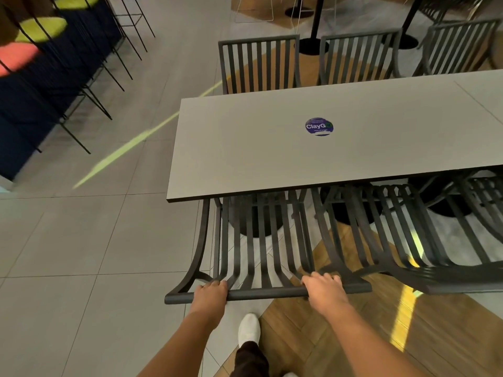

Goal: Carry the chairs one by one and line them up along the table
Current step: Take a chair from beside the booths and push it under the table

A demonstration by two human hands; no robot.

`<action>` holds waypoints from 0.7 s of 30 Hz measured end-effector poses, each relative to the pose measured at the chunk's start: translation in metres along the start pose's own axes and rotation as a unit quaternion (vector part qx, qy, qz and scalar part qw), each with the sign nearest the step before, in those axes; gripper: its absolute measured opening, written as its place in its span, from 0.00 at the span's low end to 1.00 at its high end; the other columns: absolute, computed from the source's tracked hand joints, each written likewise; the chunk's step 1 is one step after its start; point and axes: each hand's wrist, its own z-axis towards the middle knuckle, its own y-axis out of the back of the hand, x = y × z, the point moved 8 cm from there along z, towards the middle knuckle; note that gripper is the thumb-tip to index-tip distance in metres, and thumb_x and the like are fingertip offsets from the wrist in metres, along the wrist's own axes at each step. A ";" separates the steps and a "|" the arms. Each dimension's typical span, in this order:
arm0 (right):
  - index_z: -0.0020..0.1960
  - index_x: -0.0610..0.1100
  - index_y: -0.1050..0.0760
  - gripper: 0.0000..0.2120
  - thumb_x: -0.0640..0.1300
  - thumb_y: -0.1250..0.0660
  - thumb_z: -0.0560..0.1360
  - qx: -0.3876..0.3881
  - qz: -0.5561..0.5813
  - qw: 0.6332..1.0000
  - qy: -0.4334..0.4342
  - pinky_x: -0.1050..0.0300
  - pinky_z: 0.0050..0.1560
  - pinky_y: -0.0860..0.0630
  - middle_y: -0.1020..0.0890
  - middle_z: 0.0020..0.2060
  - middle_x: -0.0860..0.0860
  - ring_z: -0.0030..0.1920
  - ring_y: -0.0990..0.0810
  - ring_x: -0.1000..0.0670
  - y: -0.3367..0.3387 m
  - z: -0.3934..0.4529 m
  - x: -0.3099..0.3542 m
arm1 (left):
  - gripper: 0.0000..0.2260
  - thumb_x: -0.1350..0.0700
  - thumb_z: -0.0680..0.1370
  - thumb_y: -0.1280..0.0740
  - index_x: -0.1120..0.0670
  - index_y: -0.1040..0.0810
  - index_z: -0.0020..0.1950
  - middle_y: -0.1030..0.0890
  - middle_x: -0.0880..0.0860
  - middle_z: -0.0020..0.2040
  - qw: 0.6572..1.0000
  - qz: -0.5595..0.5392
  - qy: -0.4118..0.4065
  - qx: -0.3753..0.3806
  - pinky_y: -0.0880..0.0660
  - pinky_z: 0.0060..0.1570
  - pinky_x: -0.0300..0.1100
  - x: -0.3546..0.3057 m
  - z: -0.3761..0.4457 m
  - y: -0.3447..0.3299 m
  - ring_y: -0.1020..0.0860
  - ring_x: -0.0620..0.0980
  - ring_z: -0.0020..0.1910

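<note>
Hands first: I see my left hand [211, 291] and right hand [324, 285] both curled over the top rail of the slatted chair [261, 240], one toward each end of the rail. Ahead of my knuckles, its seat is already tucked under the near edge of the table [272, 148]. Just right of my right hand, a neighbouring chair [381, 235] stands close beside it. I judge this is the placing step, nearly finished. Next I'd square the backrest with the neighbour's, then let go without nudging it.
</note>
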 end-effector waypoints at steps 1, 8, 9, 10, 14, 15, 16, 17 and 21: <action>0.70 0.53 0.27 0.19 0.40 0.36 0.81 -0.001 -0.001 1.000 0.000 0.44 0.69 0.35 0.23 0.65 0.51 0.67 0.27 0.44 0.003 0.005 -0.002 | 0.22 0.62 0.82 0.34 0.51 0.32 0.75 0.25 0.52 0.71 1.000 -0.001 0.001 -0.001 0.35 0.73 0.50 0.000 0.004 0.003 0.28 0.54 0.71; 0.69 0.53 0.26 0.18 0.41 0.35 0.80 0.001 -0.010 1.000 0.003 0.43 0.69 0.35 0.23 0.65 0.51 0.67 0.27 0.44 0.016 0.033 -0.008 | 0.20 0.61 0.82 0.35 0.51 0.32 0.74 0.25 0.52 0.70 1.000 0.002 0.003 0.007 0.35 0.72 0.50 -0.001 0.029 0.015 0.28 0.54 0.70; 0.69 0.52 0.26 0.18 0.41 0.35 0.81 0.007 -0.015 1.000 0.005 0.43 0.70 0.35 0.23 0.65 0.51 0.68 0.27 0.44 0.016 0.034 -0.008 | 0.20 0.61 0.82 0.35 0.51 0.31 0.74 0.25 0.52 0.70 1.000 0.007 0.004 0.011 0.35 0.72 0.50 -0.001 0.030 0.013 0.27 0.54 0.70; 0.69 0.52 0.26 0.18 0.41 0.35 0.81 0.012 -0.019 1.000 0.008 0.42 0.70 0.35 0.23 0.65 0.50 0.68 0.27 0.44 0.014 0.035 -0.008 | 0.19 0.61 0.82 0.35 0.51 0.31 0.73 0.24 0.52 0.69 1.000 0.011 0.006 0.014 0.35 0.72 0.51 -0.001 0.030 0.011 0.27 0.54 0.69; 0.70 0.52 0.26 0.18 0.41 0.35 0.81 0.017 -0.028 0.999 0.017 0.42 0.72 0.36 0.24 0.67 0.50 0.69 0.28 0.43 0.014 0.036 -0.008 | 0.21 0.61 0.82 0.34 0.51 0.31 0.74 0.25 0.52 0.70 1.000 0.015 0.011 0.019 0.35 0.73 0.51 -0.002 0.030 0.010 0.27 0.54 0.70; 0.70 0.52 0.26 0.19 0.41 0.35 0.81 0.019 -0.028 0.999 0.019 0.42 0.72 0.36 0.24 0.67 0.50 0.69 0.28 0.43 0.015 0.036 -0.008 | 0.21 0.61 0.82 0.34 0.51 0.31 0.74 0.25 0.52 0.70 1.000 0.015 0.011 0.021 0.35 0.73 0.51 -0.003 0.030 0.010 0.27 0.54 0.70; 0.70 0.52 0.26 0.19 0.40 0.35 0.81 0.020 -0.029 0.999 0.020 0.42 0.72 0.36 0.24 0.67 0.50 0.69 0.28 0.43 0.015 0.035 -0.008 | 0.21 0.61 0.82 0.34 0.51 0.31 0.74 0.25 0.52 0.70 1.000 0.014 0.012 0.022 0.35 0.73 0.51 -0.003 0.030 0.010 0.28 0.54 0.70; 0.70 0.52 0.26 0.19 0.40 0.35 0.81 0.021 -0.031 0.999 0.019 0.42 0.72 0.36 0.24 0.67 0.50 0.69 0.28 0.43 0.015 0.035 -0.009 | 0.21 0.61 0.82 0.34 0.52 0.31 0.74 0.25 0.52 0.70 1.000 0.013 0.013 0.025 0.36 0.73 0.51 -0.003 0.030 0.010 0.27 0.54 0.70; 0.70 0.53 0.25 0.19 0.41 0.34 0.80 0.013 -0.026 0.999 0.016 0.43 0.71 0.36 0.24 0.66 0.50 0.68 0.28 0.44 0.020 0.032 -0.009 | 0.20 0.62 0.82 0.34 0.52 0.31 0.73 0.24 0.52 0.69 0.999 0.010 0.009 0.036 0.36 0.73 0.50 -0.005 0.028 0.011 0.27 0.54 0.69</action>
